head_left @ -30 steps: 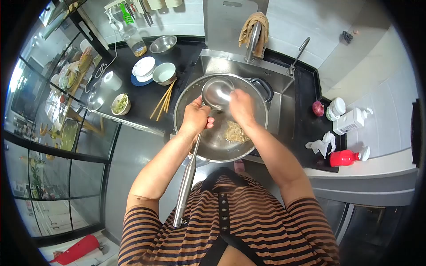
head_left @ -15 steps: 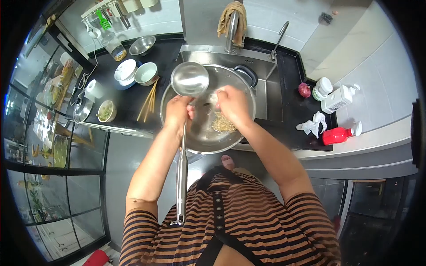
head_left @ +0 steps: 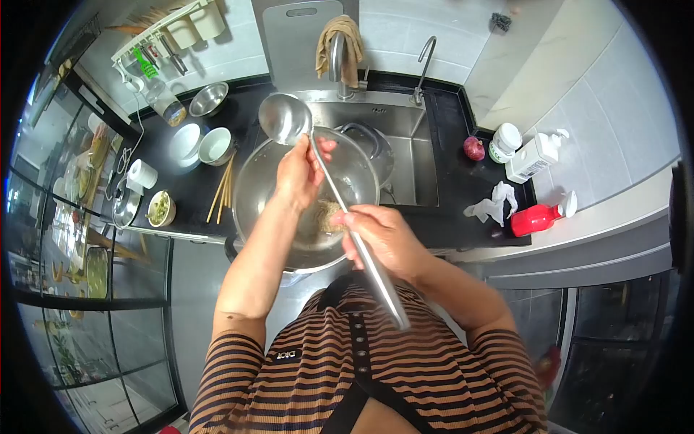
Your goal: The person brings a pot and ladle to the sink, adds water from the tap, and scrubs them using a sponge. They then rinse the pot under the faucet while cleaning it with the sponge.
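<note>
A steel ladle [head_left: 283, 120] with a long handle lies slantwise across the front of me, its bowl up at the left and its handle end near my striped top. My left hand [head_left: 298, 173] is closed at the neck just below the bowl. Lower down, my right hand [head_left: 387, 237] has its fingers around the handle. Both hands are above a large steel basin [head_left: 249, 184]. In the basin lies a clump of pale brown, stringy bits [head_left: 327, 215], partly hidden by my right fingers.
A pot with a dark handle [head_left: 377, 142] stands in the sink [head_left: 418, 170] behind the basin. On the left counter are chopsticks [head_left: 220, 194], a bowl of chopped greens [head_left: 162, 209] and stacked bowls [head_left: 215, 147]. To the right are an onion [head_left: 473, 148], crumpled tissue [head_left: 497, 205] and a red bottle [head_left: 533, 220].
My right hand has moved from inside the basin, near the ladle's bowl, down onto its handle. The handle end has swung right. The whole view has shifted a little.
</note>
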The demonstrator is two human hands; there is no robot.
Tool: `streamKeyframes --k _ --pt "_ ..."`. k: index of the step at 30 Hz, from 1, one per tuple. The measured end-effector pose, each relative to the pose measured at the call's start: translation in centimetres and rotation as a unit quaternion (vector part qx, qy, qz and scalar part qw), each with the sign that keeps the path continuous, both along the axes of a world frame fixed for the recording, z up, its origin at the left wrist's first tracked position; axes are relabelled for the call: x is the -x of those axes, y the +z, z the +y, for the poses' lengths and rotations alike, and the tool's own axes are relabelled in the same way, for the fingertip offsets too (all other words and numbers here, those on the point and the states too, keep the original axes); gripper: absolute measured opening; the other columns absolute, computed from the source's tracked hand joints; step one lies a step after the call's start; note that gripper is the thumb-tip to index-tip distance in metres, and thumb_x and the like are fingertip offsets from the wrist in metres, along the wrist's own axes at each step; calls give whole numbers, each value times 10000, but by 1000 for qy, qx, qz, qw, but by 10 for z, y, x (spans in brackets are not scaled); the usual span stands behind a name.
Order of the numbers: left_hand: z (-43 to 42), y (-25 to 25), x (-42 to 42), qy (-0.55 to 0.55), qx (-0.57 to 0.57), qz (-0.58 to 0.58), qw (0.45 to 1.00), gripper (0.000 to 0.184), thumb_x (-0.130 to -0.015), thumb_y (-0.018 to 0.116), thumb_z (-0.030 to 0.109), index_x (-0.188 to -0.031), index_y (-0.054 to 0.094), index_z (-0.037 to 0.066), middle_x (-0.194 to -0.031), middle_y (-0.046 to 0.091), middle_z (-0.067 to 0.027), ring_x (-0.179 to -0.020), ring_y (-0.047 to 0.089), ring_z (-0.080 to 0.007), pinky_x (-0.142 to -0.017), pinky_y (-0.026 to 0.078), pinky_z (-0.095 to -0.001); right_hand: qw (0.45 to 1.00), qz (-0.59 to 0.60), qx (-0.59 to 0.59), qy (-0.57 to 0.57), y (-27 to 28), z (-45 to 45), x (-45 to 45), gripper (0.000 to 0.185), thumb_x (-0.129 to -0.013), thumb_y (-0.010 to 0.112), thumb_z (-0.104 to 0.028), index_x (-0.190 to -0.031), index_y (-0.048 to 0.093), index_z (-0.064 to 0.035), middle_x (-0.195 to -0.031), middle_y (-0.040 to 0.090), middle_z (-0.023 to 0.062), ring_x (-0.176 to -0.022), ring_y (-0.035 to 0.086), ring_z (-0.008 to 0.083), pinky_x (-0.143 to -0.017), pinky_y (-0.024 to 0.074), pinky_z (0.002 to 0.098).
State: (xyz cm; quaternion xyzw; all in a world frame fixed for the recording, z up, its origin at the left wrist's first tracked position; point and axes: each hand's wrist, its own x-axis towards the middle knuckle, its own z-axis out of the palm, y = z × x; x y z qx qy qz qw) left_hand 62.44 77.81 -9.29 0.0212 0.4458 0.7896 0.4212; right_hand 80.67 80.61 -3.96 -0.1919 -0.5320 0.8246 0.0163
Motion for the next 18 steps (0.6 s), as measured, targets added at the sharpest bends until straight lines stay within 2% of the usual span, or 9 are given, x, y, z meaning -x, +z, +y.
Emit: streamKeyframes --k 1,4,5,7,10,13,14,16,18 --pt "-2 5 0 -40 41 53 997 270 -903 341 253 -924 495 32 -836 607 -67 -572 504 -65 -470 418 -168 996 15 -86 12 4 11 -8 250 -878 405 -172 -991 506 27 -574 511 59 -446 459 97 -436 386 205" --pt "-21 8 0 -124 164 214 955 338 -895 358 331 -995 524 54 -884 604 -56 -685 559 -95 -532 432 -200 986 17 -156 -49 13 44 -40 228 -854 442 -160 -972 531 14 -600 525 29 -490 473 65 -452 382 195" --pt "-29 3 3 -139 202 260 934 308 -881 388 293 -986 533 42 -890 606 -72 -688 563 -98 -545 440 -210 982 35 -165 -79 10 58 -53 230 -849 443 -148 -981 531 18 -601 522 25 -486 466 60 -448 376 193" --pt "-43 -12 12 -166 275 348 881 250 -854 449 216 -967 552 18 -903 608 -106 -694 571 -102 -573 456 -231 964 -5 -223 -144 -3 89 -76 239 -844 439 -152 -981 531 21 -607 519 18 -479 456 55 -447 376 193" --pt "-66 -42 15 -170 357 465 792 242 -793 523 155 -973 567 -1 -964 588 -150 -751 592 -150 -666 464 -274 922 -112 -318 -190 -27 124 -99 235 -840 433 -153 -967 534 17 -583 500 2 -473 445 46 -451 370 182" --pt "-81 -44 2 -39 338 566 751 258 -754 559 121 -980 575 -3 -1020 558 -192 -802 602 -196 -752 444 -303 912 -178 -324 -178 -69 149 -97 244 -815 442 -181 -889 557 22 -585 532 41 -482 493 99 -473 393 222" --pt "-85 -38 -2 -25 361 562 744 248 -759 562 129 -974 582 7 -1091 520 -199 -886 584 -242 -798 425 -312 898 -197 -356 -167 -90 158 -92 250 -802 447 -191 -862 560 24 -599 546 64 -489 510 137 -487 403 248" --pt "-96 -33 -2 -13 372 563 738 263 -756 567 121 -998 572 17 -1111 510 -190 -919 567 -262 -803 425 -313 867 -230 -419 -141 -137 181 -75 263 -775 456 -209 -809 565 27 -625 573 111 -504 545 214 -514 425 301" --pt "-105 -24 -7 5 377 572 728 267 -762 557 93 -1018 557 17 -1133 498 -169 -988 525 -300 -823 420 -321 857 -237 -433 -148 -178 195 -54 291 -743 459 -235 -791 571 29 -735 592 191 -643 580 330 -621 445 385"
